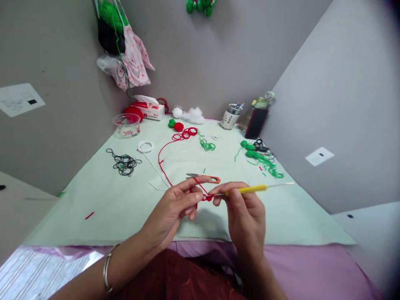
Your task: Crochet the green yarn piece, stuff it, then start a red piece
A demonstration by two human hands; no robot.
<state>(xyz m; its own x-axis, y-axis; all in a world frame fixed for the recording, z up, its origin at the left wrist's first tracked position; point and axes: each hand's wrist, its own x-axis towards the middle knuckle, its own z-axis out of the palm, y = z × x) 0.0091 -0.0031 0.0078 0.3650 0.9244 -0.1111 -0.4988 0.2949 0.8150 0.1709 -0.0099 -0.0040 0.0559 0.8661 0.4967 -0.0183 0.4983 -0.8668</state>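
My left hand [178, 202] is closed on red yarn, which runs over the raised index finger and around the other fingers. A small red crocheted piece [208, 197] sits between the two hands, at the left fingertips. My right hand [245, 210] grips a crochet hook by its yellow handle [250, 189]; the hook's thin left end meets the red piece. From the left hand a red strand [162, 166] trails back to loose red loops [185, 133]. Orange-handled snips [214, 179] lie just beyond the fingers, partly behind the left index finger.
Black yarn [125, 164], a white yarn ring [145, 146] and a clear tub [129, 129] are on the left. Green yarn [208, 145] lies mid-table. Green pieces [250, 153], a phone [256, 123] and a pen cup [230, 118] stand or lie on the right.
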